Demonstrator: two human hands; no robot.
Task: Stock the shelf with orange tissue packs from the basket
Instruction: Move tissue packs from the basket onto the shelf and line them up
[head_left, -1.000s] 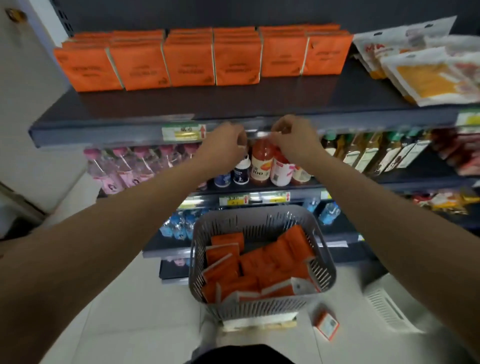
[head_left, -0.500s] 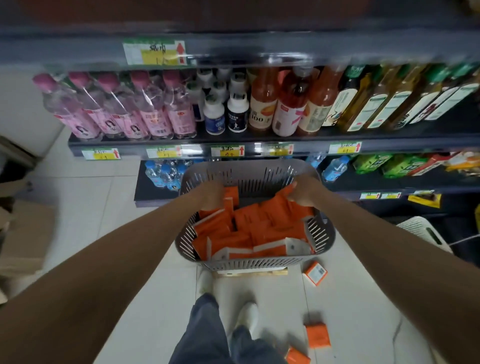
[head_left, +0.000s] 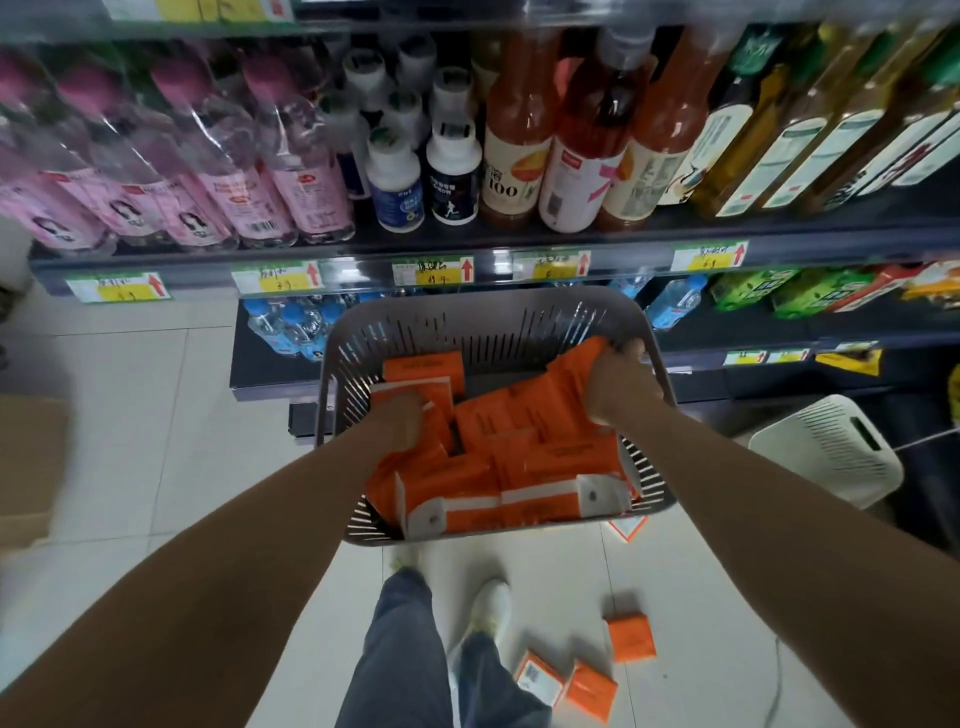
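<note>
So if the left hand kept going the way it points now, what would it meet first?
The left hand is already down among the orange tissue packs in the basket. Going on, it would likely push into the white-edged pack just ahead, though depth is unclear.

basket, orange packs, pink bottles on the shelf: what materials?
Basket: grey moulded plastic, matt, by its slotted walls and rounded rim. Orange tissue packs: thin glossy plastic film, likely; the one in the right hand creases and bends where gripped. Pink bottles: clear plastic, probably, with glints and pink printed labels; blur leaves glass possible.
</note>
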